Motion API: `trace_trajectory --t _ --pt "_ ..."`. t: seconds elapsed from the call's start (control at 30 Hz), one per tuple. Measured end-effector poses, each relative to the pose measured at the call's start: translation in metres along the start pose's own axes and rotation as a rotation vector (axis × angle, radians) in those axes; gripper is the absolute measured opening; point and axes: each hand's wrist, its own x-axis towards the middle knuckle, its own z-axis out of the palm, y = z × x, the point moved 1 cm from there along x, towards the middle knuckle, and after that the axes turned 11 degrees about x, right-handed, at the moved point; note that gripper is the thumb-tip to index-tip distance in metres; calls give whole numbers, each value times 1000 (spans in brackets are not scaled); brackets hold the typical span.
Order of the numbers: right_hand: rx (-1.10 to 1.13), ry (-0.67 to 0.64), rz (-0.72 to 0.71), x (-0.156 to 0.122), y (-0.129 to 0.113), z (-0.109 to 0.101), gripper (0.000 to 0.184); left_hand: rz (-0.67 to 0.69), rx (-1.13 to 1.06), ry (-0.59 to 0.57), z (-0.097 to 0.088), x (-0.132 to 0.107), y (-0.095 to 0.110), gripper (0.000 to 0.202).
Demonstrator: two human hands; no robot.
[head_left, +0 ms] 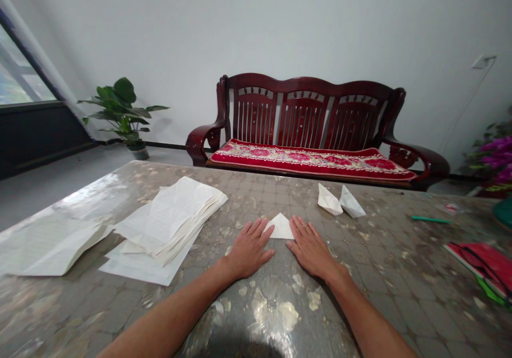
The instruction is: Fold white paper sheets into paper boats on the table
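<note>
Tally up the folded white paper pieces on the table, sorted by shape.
Folded paper boats: 2
Folded paper triangle: 1
Total: 3

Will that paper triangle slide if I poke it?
The paper triangle looks thin, so it's probably very light; a gentle push might skid it across the shiny tabletop. Its folds may stiffen it slightly, but it'd likely crush easily.
</note>
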Motion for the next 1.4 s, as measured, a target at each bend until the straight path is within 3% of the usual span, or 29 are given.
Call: trace_trajectory --t 0.53,0.9,1.17,1.4 --pt "-23 33 62 3 10 2 68 -82 57 3 3 6 -5 66" --pt "-27 69 54 4 11 6 66 143 30 -70 -3 23 -11 71" --pt "-22 85 36 5 15 10 68 70 36 -41 6 51 -2 61" --pt "-25 76 84 4 10 5 66 21 25 -38 8 56 -2 56"
